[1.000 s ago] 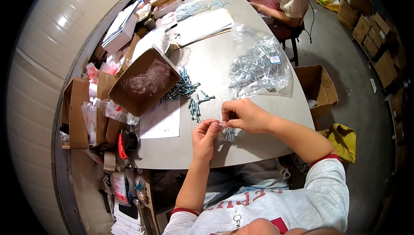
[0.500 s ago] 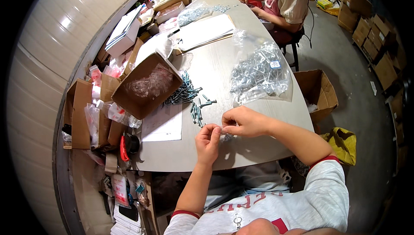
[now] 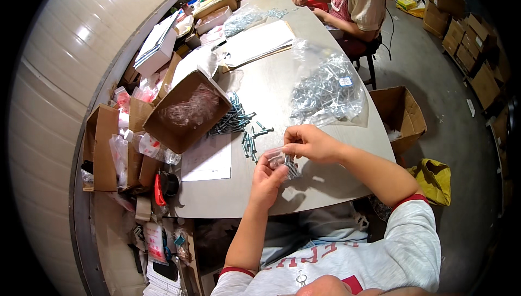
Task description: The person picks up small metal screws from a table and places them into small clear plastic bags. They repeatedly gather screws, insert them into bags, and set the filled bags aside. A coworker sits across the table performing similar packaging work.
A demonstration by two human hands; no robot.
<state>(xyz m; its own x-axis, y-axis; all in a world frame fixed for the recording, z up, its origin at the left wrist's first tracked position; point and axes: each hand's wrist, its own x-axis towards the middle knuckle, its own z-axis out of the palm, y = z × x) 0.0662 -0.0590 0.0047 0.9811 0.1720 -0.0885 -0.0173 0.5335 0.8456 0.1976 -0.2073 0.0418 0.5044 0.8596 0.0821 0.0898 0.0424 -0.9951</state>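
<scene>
At the frame's centre your left hand [image 3: 267, 176] and right hand [image 3: 307, 143] both pinch a small clear bag [image 3: 283, 161] of screws — just above the grey table [image 3: 325, 179], near loose screws [image 3: 239, 122].

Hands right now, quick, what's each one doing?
Left hand: closed on the small clear bag of screws.
Right hand: pinching the same bag's top.

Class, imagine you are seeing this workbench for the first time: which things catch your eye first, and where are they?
At the table's near edge, the left hand and right hand pinch a small clear bag holding screws. Beyond them lie loose screws, an open cardboard box to the left and a big clear bag of packets to the right.
</scene>
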